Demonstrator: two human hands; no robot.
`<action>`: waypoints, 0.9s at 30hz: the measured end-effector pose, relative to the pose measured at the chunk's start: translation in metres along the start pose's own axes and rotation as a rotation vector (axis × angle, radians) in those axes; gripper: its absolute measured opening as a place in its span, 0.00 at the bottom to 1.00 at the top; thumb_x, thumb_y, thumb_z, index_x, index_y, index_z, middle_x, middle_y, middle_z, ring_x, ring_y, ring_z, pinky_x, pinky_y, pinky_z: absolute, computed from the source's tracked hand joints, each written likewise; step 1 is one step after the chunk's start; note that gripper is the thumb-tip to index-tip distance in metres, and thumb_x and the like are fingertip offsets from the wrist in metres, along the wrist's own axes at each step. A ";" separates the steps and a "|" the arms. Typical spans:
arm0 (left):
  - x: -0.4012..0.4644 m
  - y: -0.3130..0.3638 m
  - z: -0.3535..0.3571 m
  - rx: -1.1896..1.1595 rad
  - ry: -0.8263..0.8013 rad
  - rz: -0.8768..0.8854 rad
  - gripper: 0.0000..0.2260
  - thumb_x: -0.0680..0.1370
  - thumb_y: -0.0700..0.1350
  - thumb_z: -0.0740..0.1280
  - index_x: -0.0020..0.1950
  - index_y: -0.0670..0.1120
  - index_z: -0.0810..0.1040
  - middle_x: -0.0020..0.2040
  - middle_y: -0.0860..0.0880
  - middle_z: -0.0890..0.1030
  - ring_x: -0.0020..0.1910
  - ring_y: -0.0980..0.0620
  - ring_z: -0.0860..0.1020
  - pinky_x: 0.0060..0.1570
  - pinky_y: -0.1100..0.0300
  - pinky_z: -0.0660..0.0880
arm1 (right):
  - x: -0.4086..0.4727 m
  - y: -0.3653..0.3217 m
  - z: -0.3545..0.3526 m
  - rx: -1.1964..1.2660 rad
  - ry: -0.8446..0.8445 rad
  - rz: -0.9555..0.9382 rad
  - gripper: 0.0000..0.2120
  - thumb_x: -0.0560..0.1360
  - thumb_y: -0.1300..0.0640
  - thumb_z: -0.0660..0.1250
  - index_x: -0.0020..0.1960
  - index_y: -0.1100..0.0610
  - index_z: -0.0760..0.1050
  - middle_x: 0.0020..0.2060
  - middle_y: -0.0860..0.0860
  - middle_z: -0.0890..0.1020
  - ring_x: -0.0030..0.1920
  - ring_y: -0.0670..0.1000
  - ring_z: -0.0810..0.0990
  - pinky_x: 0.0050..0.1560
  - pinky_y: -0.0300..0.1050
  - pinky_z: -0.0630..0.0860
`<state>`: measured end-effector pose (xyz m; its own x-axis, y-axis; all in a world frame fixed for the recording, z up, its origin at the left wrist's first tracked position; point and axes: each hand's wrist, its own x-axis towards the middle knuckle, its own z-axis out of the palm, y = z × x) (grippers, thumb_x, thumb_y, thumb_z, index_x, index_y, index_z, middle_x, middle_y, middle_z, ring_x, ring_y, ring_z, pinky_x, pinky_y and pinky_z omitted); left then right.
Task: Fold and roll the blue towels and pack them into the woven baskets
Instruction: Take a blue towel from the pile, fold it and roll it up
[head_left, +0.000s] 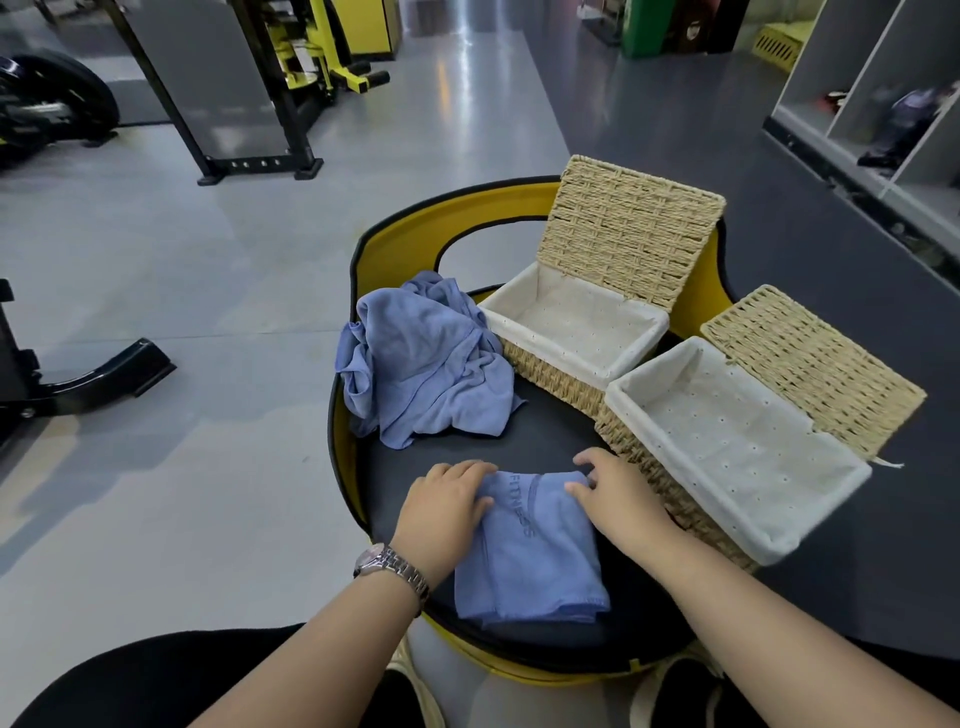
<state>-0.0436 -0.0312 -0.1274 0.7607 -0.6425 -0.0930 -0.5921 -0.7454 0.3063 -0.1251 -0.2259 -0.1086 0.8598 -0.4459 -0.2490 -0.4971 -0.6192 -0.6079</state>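
Note:
A folded blue towel (535, 551) lies flat on the dark round seat (545, 436) in front of me, its far end bearing printed letters. My left hand (447, 504) rests on the towel's far left corner, fingers curled over the edge. My right hand (613, 493) touches the far right corner with its fingertips. A crumpled pile of blue towels (421, 358) sits at the seat's far left. Two woven baskets with white liners stand to the right, lids tipped open: one farther back (576, 332), one nearer (737, 447). Both hold nothing.
The seat has a yellow and black curved backrest (410, 228) behind the towels and baskets. Gym machines (260, 88) stand on the grey floor to the left and back. Grey shelving (883, 93) runs along the right. My knees show at the bottom edge.

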 end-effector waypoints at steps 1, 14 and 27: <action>0.002 -0.001 0.000 0.013 -0.020 -0.022 0.16 0.78 0.51 0.62 0.66 0.57 0.69 0.67 0.58 0.72 0.63 0.51 0.70 0.59 0.54 0.68 | 0.002 0.002 0.002 0.111 -0.012 0.031 0.18 0.74 0.58 0.68 0.63 0.59 0.73 0.45 0.49 0.77 0.47 0.50 0.77 0.48 0.39 0.69; 0.018 -0.012 -0.007 0.068 -0.186 -0.068 0.31 0.72 0.61 0.67 0.71 0.53 0.64 0.66 0.53 0.72 0.65 0.47 0.68 0.62 0.50 0.65 | 0.021 0.021 -0.009 0.043 -0.245 -0.204 0.27 0.75 0.56 0.68 0.71 0.53 0.66 0.66 0.46 0.73 0.64 0.46 0.72 0.66 0.41 0.66; 0.010 -0.003 -0.021 -0.341 0.047 -0.021 0.11 0.70 0.45 0.70 0.45 0.55 0.68 0.40 0.57 0.78 0.39 0.57 0.76 0.35 0.59 0.72 | 0.006 0.017 -0.019 0.147 -0.230 -0.148 0.24 0.65 0.54 0.76 0.56 0.50 0.67 0.47 0.45 0.75 0.47 0.46 0.75 0.45 0.39 0.71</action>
<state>-0.0284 -0.0315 -0.1091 0.7877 -0.6130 -0.0613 -0.4592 -0.6505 0.6049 -0.1308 -0.2519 -0.1061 0.9339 -0.1896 -0.3031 -0.3565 -0.5593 -0.7484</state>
